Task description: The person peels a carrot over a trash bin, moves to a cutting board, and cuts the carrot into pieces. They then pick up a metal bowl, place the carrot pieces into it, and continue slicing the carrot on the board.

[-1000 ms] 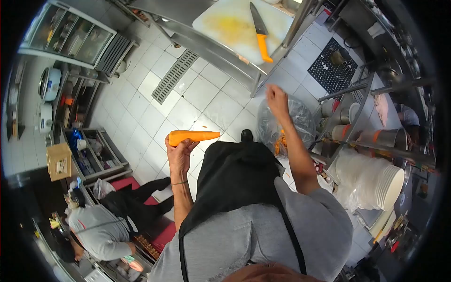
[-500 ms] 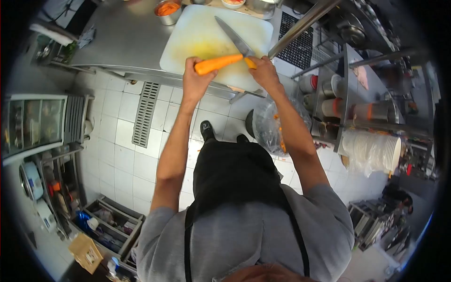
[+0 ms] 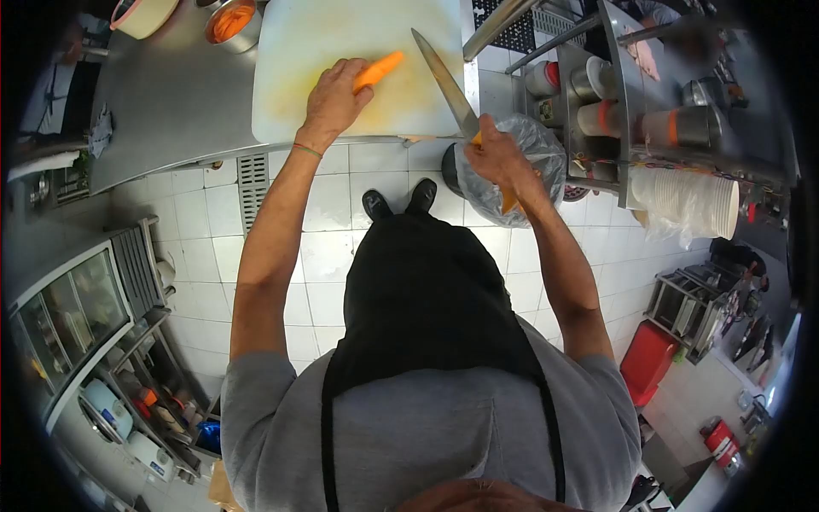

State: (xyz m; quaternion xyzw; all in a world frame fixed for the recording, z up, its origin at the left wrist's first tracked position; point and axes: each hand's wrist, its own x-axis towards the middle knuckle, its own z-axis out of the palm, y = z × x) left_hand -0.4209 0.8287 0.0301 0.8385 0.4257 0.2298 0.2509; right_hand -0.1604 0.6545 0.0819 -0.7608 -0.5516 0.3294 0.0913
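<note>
My left hand (image 3: 337,98) is closed around a peeled carrot (image 3: 380,70) over the white cutting board (image 3: 286,51), its narrower end pointing up and to the right. In my right hand (image 3: 496,160) is a large kitchen knife (image 3: 445,83), gripped by its orange handle. The blade points away from me, above the board's right side and apart from the carrot. My right hand is past the board's near right corner, over a clear plastic bag (image 3: 539,141) that lines a bin.
A metal container of orange pieces (image 3: 232,26) and a pale tub (image 3: 143,15) stand on the steel counter (image 3: 179,94), left of the board. Shelves with containers (image 3: 601,119) and stacked white tubs (image 3: 682,200) are to the right. A floor drain (image 3: 253,192) lies below.
My right hand has drawn the knife back and right, away from the carrot, to over the bin. My left hand still holds the carrot, now further over the board. The camera view has shifted.
</note>
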